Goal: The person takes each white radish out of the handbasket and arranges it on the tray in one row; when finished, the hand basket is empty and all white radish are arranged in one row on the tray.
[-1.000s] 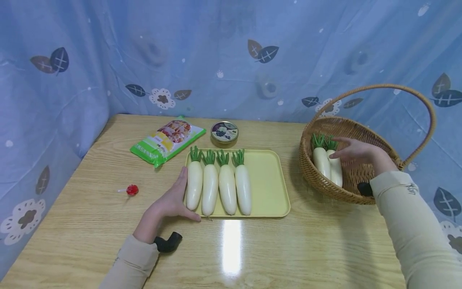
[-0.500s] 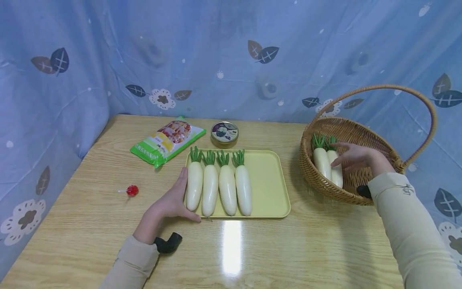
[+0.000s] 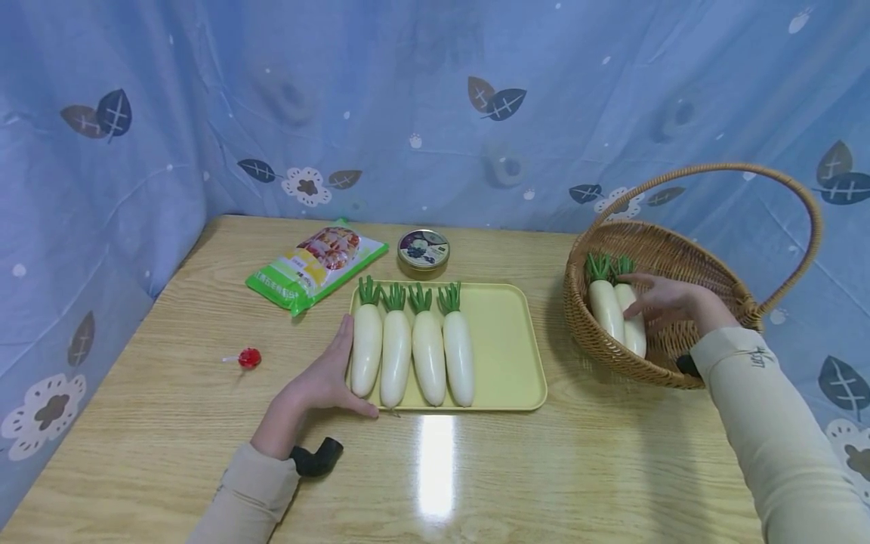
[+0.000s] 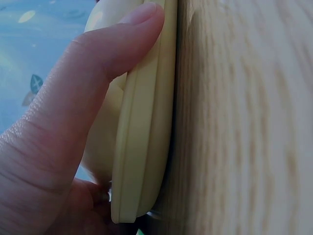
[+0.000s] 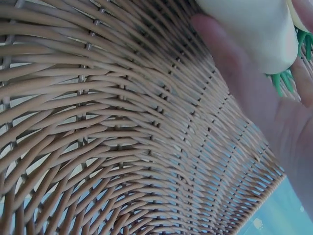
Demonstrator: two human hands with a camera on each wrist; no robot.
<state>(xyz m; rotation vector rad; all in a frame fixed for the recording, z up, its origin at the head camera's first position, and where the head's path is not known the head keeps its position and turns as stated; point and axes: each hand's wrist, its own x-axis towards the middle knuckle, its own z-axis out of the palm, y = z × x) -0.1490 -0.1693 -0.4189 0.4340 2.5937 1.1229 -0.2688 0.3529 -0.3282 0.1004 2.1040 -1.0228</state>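
Note:
In the head view, my left hand [image 3: 324, 378] rests at the near left corner of the yellow tray [image 3: 506, 347], fingers straight along its left side. The left wrist view shows the thumb [image 4: 124, 46] pressing on the tray's rim [image 4: 142, 147]. Several white radishes with green tops, one a radish [image 3: 396, 355], lie side by side on the tray's left part. Inside the wicker basket [image 3: 686, 245], my right hand [image 3: 669, 298] grips the right-hand white radish [image 3: 634, 336], thumb and fingers on either side of it. Another radish [image 3: 606, 310] leans beside it.
A green-and-white food packet [image 3: 316, 264] and a round tin [image 3: 424, 251] stand behind the tray. On the left lies a red lollipop [image 3: 248, 358]. The basket's tall handle [image 3: 734, 165] arches above my right forearm. A blue patterned curtain [image 3: 408, 113] hangs behind the table.
My right hand has settled lower in the basket, its fingers closing in on the right-hand radish. My left hand and the tray have stayed where they were.

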